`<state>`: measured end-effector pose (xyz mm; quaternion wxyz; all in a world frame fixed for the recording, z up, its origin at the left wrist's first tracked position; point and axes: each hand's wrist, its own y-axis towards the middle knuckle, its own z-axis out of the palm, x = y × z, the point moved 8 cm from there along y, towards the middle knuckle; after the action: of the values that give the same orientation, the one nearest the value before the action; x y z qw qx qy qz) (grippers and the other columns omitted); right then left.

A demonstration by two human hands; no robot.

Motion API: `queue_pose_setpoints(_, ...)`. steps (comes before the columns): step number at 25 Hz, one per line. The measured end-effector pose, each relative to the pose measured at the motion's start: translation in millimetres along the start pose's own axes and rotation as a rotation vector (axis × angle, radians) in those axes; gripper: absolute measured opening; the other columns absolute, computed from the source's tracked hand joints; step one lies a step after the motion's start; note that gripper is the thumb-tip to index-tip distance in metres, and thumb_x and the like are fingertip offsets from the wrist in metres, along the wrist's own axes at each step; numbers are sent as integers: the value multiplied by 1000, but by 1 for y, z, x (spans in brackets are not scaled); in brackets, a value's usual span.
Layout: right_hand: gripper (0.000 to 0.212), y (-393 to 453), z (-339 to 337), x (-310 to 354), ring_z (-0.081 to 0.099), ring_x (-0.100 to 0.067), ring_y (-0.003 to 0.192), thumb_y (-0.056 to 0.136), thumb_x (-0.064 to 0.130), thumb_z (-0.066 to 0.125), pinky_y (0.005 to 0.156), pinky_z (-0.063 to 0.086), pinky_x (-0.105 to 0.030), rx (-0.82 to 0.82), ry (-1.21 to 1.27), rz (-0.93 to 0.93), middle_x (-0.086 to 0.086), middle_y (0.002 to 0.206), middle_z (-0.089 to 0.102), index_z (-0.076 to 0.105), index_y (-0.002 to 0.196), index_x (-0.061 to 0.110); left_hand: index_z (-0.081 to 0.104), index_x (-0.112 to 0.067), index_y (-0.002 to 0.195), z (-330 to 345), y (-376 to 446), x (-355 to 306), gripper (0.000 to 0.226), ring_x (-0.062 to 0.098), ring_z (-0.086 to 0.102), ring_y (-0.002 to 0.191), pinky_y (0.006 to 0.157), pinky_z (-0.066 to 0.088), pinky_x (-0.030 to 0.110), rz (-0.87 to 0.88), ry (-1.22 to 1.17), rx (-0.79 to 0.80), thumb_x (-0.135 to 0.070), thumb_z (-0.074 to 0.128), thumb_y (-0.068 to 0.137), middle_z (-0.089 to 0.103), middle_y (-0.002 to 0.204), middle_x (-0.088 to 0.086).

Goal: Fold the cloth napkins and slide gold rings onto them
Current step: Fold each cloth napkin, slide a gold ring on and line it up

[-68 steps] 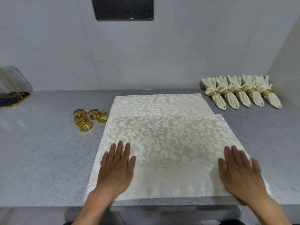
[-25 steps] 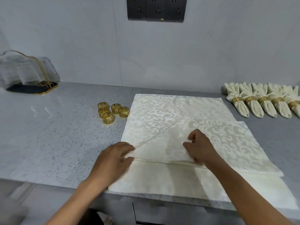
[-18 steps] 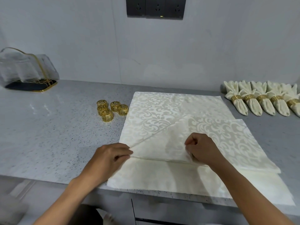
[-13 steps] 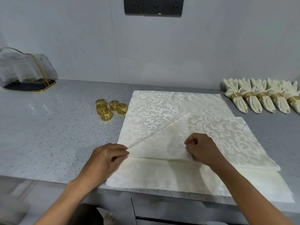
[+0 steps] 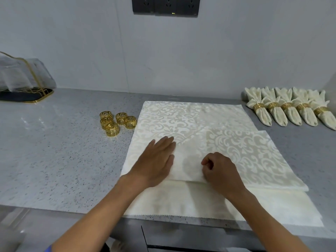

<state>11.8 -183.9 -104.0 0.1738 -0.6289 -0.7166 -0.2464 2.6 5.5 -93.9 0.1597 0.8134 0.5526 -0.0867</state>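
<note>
Pressing napkin point(image 5: 227, 148) flat under left hand point(image 5: 156, 159), right hand point(image 5: 221, 171) seemingly pinching fold

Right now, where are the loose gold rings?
In the head view the loose gold rings sit bunched on the grey counter, just left of the flat napkins' far left corner.

Bare forearms – a blue sleeve edge point(image 5: 47, 249) at lower left.

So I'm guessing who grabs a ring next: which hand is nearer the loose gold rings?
Left. The left hand lies flat on the napkin, just right of and nearer than the loose gold rings; the right hand is curled farther right.
</note>
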Motion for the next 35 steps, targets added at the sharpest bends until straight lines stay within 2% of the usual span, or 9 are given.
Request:
queue_pose_setpoints(4, 12, -7, 5, 16, 57, -17, 81, 94, 18, 49, 59, 47, -30, -22, -338, -80, 4, 102, 50, 60, 94, 17, 2, -22, 157, 49, 12, 10, 77, 8, -5, 150, 122, -2, 35, -24, 173, 147, -54, -7, 88, -4, 165, -8)
queue_pose_setpoints(7, 35, 28, 8, 52, 54, -26, 116, 98, 29, 39, 89, 50, -39, -101, -358, -302, -4, 132, 52, 59, 121, 12, 2, -23, 158, 51, 13, 12, 81, 7, -5, 150, 122, -3, 34, -1, 172, 92, -55, -10, 84, -3, 165, -9)
queue_pose_setpoints(11, 62, 92, 44, 8, 1, -21, 152, 103, 47, 15, 123, 1, -43, 170, -440, -144, -4, 165, 4, 12, 157, 15, -1, -24, 157, 47, 13, 9, 79, 6, -9, 149, 120, -9, 31, 9, 147, 71, -54, -11, 85, -10, 162, -13)
queue_pose_setpoints(15, 59, 99, 41, -12, -2, -20, 152, 105, 43, 20, 122, -2, -39, 104, -239, -112, -1, 165, 3, 10, 157, 17, -6, -27, 156, 45, 11, 10, 81, 2, -14, 147, 117, -13, 28, -2, 132, 74, -63, -18, 84, -17, 158, -17)
queue_pose_setpoints(20, 48, 120, -58, -111, 41, -31, 134, 86, 15, 42, 107, 36, -42, -8, -452, -58, -2, 137, 52, 46, 133, 21, -14, -31, 154, 51, 14, 13, 87, -5, -27, 141, 116, -15, 27, -22, 157, 128, -73, -22, 78, -25, 156, -21)
queue_pose_setpoints(25, 60, 139, -110, -189, 45, -26, 125, 81, 30, 64, 100, 37, -44, 252, -468, 296, 3, 137, 47, 42, 138, 31, -16, -34, 153, 50, 12, 12, 83, -9, -31, 137, 116, -16, 26, -31, 182, 147, -75, -10, 81, -27, 155, -24)
queue_pose_setpoints(29, 21, 141, -127, -211, 52, -14, 73, 75, 22, 76, 66, 41, -30, 132, -106, 333, 1, 81, 55, 58, 84, 17, -13, -37, 152, 50, 12, 11, 89, -12, -29, 137, 116, -16, 25, -45, 137, 135, -83, -17, 76, -25, 154, -26)
queue_pose_setpoints(31, 35, 131, -134, -215, 40, -13, 56, 76, 16, 75, 56, 30, -29, 3, 30, 312, 1, 60, 43, 43, 61, 15, -14, -36, 152, 49, 13, 11, 87, -12, -30, 137, 116, -17, 26, -40, 135, 134, -81, -16, 78, -26, 154, -26)
queue_pose_setpoints(35, 31, 89, -143, -181, 46, -15, 59, 82, 16, 72, 58, 35, -32, -280, 9, 189, 2, 62, 52, 50, 61, 15, 35, -22, 152, 20, 5, -21, 67, 12, 13, 150, 118, 11, 50, 134, 261, -109, -61, 19, 100, 19, 163, -5)
